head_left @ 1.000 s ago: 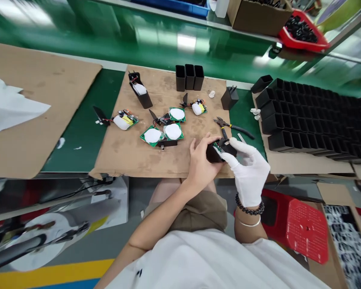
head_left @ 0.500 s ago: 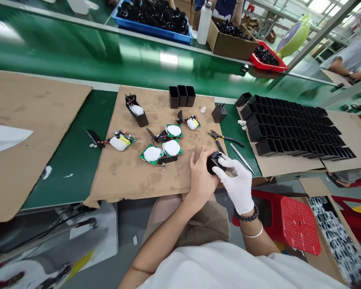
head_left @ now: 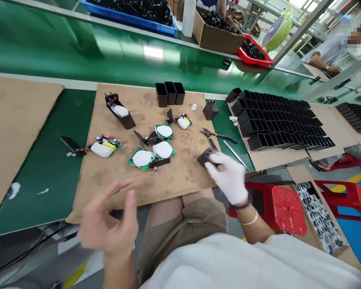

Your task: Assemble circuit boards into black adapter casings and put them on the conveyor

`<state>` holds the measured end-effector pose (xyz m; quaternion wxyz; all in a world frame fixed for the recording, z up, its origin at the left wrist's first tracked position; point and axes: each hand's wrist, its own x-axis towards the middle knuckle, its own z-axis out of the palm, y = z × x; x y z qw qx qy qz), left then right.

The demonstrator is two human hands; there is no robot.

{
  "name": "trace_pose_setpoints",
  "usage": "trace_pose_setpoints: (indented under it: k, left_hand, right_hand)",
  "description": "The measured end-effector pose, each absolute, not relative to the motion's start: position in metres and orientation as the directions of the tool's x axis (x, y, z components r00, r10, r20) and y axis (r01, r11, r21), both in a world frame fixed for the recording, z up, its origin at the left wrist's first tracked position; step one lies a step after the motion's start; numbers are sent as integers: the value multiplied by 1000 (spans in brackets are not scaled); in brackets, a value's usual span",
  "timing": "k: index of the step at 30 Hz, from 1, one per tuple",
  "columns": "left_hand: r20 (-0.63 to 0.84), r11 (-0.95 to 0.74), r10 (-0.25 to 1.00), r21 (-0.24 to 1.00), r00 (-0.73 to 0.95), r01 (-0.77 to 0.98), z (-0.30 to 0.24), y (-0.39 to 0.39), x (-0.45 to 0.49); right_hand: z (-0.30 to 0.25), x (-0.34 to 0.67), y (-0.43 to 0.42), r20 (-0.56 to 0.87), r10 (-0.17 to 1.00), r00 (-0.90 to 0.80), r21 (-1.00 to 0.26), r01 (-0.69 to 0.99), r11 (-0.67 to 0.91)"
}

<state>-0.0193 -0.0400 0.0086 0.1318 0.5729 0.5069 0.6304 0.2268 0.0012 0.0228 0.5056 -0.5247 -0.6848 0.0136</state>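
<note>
From here I have the white-gloved right hand pinching a black, boxy plastic case, likely to steady it alone, since my bare left hand hangs loosely spread, well apart. The case sits at the gloved fingertips; pliers with black-and-yellow handles lie just beyond, probably for easy reach.

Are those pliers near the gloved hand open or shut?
The pliers are open: their two handles spread apart, one pointing rightward, the other towards the gloved right hand.
</note>
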Motion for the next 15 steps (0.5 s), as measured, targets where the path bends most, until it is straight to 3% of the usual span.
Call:
trace_pose_setpoints:
  k: [5, 9, 11, 14, 15]
  left_hand:
    - [362, -291, 864, 926, -351, 241, 24, -21, 8]
    - [321, -245, 874, 939, -364, 241, 12, -19, -1]
    - [374, -271, 817, 921, -438, 280, -2, -23, -20]
    - [518, -353, 575, 855, -633, 379, -16, -29, -33]
    - [531, -374, 562, 847, -634, 378, -15, -30, -29]
  right_hand:
    - [27, 224, 5, 598, 801, -32, -567, 689, 451]
    - [37, 229, -5, 627, 776, 72, -622, 645, 443]
    - [28, 229, -7, 574, 813, 99, -674, 621, 400]
    - [9, 229, -6, 463, 883, 75, -745, 572, 342]
    - [4, 230, -6, 433, 899, 73, -774, 541, 329]
